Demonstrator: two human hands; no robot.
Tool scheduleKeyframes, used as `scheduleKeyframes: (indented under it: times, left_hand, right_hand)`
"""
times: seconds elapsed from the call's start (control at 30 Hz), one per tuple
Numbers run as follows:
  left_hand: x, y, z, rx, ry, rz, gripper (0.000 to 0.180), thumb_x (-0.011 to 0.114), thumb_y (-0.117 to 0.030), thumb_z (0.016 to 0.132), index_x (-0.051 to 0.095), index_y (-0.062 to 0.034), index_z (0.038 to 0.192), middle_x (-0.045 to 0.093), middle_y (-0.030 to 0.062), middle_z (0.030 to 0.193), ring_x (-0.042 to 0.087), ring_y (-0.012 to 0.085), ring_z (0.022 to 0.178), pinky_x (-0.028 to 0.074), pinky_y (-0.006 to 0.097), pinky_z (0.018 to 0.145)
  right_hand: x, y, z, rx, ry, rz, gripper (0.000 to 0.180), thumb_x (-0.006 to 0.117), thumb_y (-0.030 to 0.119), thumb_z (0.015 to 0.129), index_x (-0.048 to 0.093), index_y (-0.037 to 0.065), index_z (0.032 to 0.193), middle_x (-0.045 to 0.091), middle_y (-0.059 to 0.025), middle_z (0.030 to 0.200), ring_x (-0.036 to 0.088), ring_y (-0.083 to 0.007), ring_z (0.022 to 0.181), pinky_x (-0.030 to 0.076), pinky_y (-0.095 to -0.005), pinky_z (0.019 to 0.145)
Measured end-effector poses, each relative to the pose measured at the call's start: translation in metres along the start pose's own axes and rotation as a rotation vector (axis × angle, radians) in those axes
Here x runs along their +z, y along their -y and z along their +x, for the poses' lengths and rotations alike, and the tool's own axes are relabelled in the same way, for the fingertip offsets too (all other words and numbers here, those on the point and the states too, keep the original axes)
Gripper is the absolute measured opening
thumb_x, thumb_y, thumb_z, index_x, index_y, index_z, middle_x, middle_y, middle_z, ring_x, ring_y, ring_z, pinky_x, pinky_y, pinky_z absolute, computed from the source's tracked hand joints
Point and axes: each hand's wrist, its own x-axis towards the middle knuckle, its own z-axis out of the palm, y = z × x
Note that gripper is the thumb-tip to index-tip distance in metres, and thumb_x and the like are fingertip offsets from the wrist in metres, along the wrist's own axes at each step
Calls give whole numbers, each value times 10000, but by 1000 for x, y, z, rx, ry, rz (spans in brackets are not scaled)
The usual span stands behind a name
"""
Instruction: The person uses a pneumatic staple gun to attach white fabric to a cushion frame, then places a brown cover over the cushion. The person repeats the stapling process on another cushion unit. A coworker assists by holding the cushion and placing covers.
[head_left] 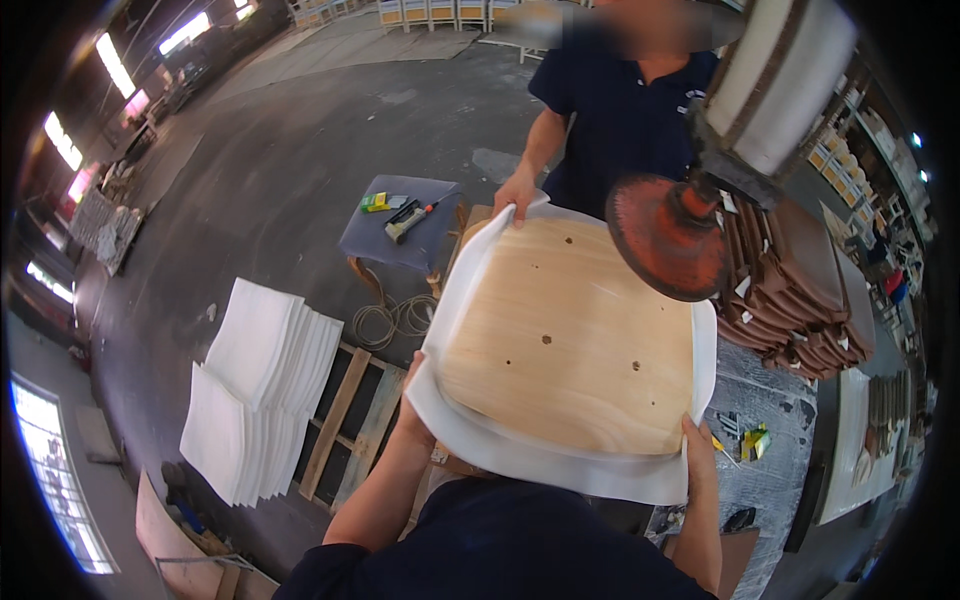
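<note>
Currently, both hands grip white padding under wooden panel; lettering on co-worker's shirt illegible

your own hands: two, one left hand and one right hand. facing you: one co-worker, one co-worker's hand in view. one wooden panel in your hold, with three larger dark holes and at least four smaller ones. one white sheet about that panel. to your left: one padded stool, one green-and-yellow box, at least one hand tool, one coil of cable, one slatted pallet. stacks of white sheets: two, their layers too close for you to count. to your right: one red disc, one wrapped table, one yellow-and-green packet. brown cushions: several, too crowded for you to number.
</note>
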Motion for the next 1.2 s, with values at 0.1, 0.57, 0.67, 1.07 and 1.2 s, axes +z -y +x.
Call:
scheduleKeyframes:
  times: [0.1,0.57,0.67,1.07,1.2]
  left_hand:
    - [-7,14,6,-14,-136,63,722,515,-574,1166,542,-7,1613,698,246,1486,705,371,1343,612,484,1099]
    - [-32,30,6,506,-213,739,413,543,-294,1218,631,-9,1503,741,65,1287,672,109,1146,543,306,1001]
    - [-41,26,11,587,-242,984,405,516,-216,1207,621,27,1515,734,110,1321,671,159,1178,531,324,1020]
    - [-21,44,5,762,-306,1603,533,425,-239,1228,402,-20,1714,526,295,1666,562,436,1498,439,482,1231]
    - [-13,49,4,850,-235,1778,526,494,-169,1185,439,-20,1687,516,288,1650,484,494,1535,397,514,1262]
  right_hand:
    - [6,-3,7,0,9,-46,516,632,255,1164,555,-36,1582,707,-161,1442,697,-245,1252,561,-385,1071]
    - [20,-23,14,-104,-69,-283,437,678,251,1135,651,-37,1463,770,-128,1273,701,-206,1144,545,-369,1022]
    - [24,-30,22,-145,-86,-368,472,696,240,1113,635,-9,1510,785,-148,1284,723,-223,1154,553,-378,1019]
    - [41,-19,11,-101,-272,-696,610,737,420,1054,623,65,1536,752,-328,1290,712,-529,1226,569,-565,1046]
    - [35,-33,20,-220,-315,-741,622,734,445,1052,620,41,1511,758,-326,1248,718,-534,1182,577,-590,1003]
